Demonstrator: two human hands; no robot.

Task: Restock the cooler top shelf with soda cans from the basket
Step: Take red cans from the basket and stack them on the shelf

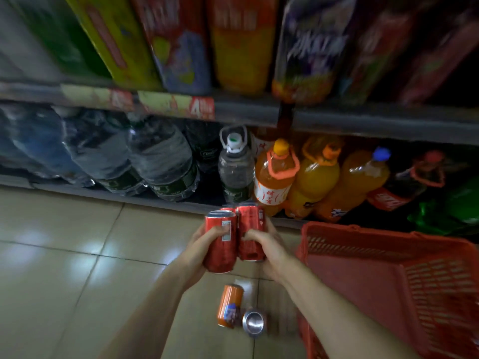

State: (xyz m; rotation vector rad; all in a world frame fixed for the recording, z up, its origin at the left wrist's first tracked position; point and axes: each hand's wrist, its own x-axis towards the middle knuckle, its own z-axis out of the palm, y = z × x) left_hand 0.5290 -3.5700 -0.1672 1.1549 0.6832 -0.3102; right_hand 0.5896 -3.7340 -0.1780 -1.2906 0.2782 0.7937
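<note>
Head view, left to right. Lower shelf (pixel 108 193): wrapped water bottles (pixel 160 161), then orange drink bottles (pixel 274 177). Your left hand (pixel 199 251): fingers curled round one upright red can (pixel 220 244). Your right hand (pixel 269 248): fingers wrapped round a cluster of red cans (pixel 250 229), touching the left one; the exact count is unclear. Tiled floor (pixel 51 255) below your hands: one orange can (pixel 229 305) lying on its side, one silver-ended can (pixel 253 323) touching it. Far right: red basket (pixel 388 268) on the floor, tilted, interior shows no cans.
</note>
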